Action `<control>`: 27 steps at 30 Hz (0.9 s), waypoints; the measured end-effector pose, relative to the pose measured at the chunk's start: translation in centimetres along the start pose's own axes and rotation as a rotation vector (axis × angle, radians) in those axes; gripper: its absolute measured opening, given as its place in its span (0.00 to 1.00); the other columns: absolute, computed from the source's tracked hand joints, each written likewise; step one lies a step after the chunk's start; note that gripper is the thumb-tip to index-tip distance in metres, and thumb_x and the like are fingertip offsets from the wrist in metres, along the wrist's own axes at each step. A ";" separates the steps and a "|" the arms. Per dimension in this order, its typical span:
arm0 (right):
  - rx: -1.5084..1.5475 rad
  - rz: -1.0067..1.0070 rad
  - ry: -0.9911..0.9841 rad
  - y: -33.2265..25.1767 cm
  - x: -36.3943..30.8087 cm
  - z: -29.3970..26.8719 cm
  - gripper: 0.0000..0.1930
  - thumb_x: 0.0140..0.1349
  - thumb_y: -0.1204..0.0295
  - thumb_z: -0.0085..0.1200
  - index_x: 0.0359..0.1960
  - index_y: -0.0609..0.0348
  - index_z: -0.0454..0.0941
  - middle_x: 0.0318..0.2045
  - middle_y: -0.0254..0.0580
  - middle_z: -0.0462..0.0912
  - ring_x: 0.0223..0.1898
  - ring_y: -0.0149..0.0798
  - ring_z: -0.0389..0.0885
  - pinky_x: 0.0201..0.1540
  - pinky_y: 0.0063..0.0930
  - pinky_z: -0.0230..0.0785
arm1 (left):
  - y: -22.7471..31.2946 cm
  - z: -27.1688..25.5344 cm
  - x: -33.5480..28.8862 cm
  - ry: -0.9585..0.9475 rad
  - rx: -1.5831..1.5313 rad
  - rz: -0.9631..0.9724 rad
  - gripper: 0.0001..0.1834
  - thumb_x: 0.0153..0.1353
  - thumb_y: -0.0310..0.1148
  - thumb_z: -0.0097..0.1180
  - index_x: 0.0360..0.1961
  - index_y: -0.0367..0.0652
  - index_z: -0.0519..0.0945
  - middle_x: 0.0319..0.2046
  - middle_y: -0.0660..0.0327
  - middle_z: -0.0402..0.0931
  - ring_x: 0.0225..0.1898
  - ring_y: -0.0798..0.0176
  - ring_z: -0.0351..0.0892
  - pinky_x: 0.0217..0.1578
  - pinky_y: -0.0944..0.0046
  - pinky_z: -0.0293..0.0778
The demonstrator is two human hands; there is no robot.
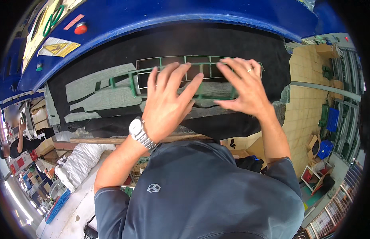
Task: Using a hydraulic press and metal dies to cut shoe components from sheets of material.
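Observation:
A green metal-strip cutting die (133, 85), long and open-framed with a narrow arm to the left, is between my two hands, somewhat smeared by motion. My left hand (167, 99) holds it near the middle, fingers over its far edge. My right hand (244, 85), wearing a ring, spans its right end, with fingertips at the far side and thumb at the near side. Behind it, a second, rectangular cutting die (185, 56) with cross bars lies on a black sheet of material (248, 42). Cut-outs in the sheet bare a grey surface (113, 98).
A blue machine beam (185, 12) runs across the far side, with a red button (80, 28) and green scissors (54, 20) at its left. A wooden strip (101, 140) edges the near side. White bundled sheeting (83, 159) lies lower left; blue crates (325, 149) stand far right.

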State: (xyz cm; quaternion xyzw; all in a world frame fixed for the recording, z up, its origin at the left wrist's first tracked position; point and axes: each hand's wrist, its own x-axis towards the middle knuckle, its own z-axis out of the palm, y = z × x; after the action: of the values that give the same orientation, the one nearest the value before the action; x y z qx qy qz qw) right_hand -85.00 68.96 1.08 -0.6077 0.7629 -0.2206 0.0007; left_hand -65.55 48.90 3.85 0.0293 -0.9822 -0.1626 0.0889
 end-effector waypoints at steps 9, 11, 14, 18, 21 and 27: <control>-0.012 0.091 -0.027 16.7 -2.0 -0.5 0.49 0.37 0.62 0.81 0.69 0.54 0.77 0.68 0.44 0.79 0.71 0.50 0.73 0.74 0.48 0.54 | -12.0 3.2 -3.9 0.191 -0.226 -0.579 0.25 0.69 0.34 0.67 0.64 0.37 0.80 0.56 0.45 0.80 0.58 0.42 0.80 0.59 0.51 0.75; 0.012 0.083 -0.045 18.7 -1.0 0.0 0.49 0.38 0.64 0.81 0.69 0.54 0.77 0.69 0.43 0.78 0.72 0.50 0.72 0.74 0.47 0.54 | -14.9 5.3 -4.1 0.234 -0.168 -0.604 0.23 0.71 0.35 0.65 0.64 0.37 0.81 0.53 0.46 0.82 0.55 0.41 0.82 0.57 0.50 0.77; 0.031 0.075 -0.081 20.3 0.0 1.2 0.48 0.39 0.65 0.80 0.69 0.54 0.78 0.69 0.43 0.78 0.72 0.50 0.72 0.75 0.46 0.54 | -17.5 7.7 -2.7 0.304 -0.376 -0.713 0.21 0.73 0.36 0.62 0.62 0.37 0.82 0.51 0.46 0.83 0.53 0.41 0.84 0.56 0.49 0.78; 0.049 0.054 -0.120 20.9 1.3 2.7 0.47 0.40 0.64 0.81 0.69 0.53 0.78 0.70 0.43 0.77 0.73 0.49 0.71 0.76 0.47 0.53 | -19.8 10.1 -0.5 0.308 -0.305 -0.691 0.23 0.76 0.42 0.58 0.63 0.37 0.82 0.52 0.45 0.84 0.52 0.43 0.85 0.54 0.51 0.79; 0.065 0.035 -0.129 21.2 1.9 3.4 0.47 0.41 0.62 0.81 0.69 0.53 0.78 0.71 0.43 0.77 0.73 0.48 0.71 0.76 0.47 0.53 | -20.7 11.4 0.9 0.315 -0.334 -0.715 0.25 0.76 0.44 0.58 0.63 0.35 0.81 0.53 0.44 0.84 0.53 0.43 0.86 0.55 0.53 0.79; 0.074 0.042 -0.172 22.1 2.6 3.6 0.44 0.44 0.60 0.81 0.68 0.50 0.79 0.71 0.42 0.76 0.74 0.49 0.70 0.77 0.48 0.51 | -21.9 12.7 0.3 0.376 -0.337 -0.669 0.23 0.77 0.44 0.57 0.60 0.34 0.83 0.52 0.45 0.85 0.55 0.42 0.85 0.56 0.53 0.78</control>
State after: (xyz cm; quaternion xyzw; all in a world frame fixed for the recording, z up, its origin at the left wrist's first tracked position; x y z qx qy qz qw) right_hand -105.16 69.00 -8.95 -0.6077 0.7640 -0.1957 0.0932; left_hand -67.56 32.15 -15.02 0.3611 -0.8449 -0.3326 0.2125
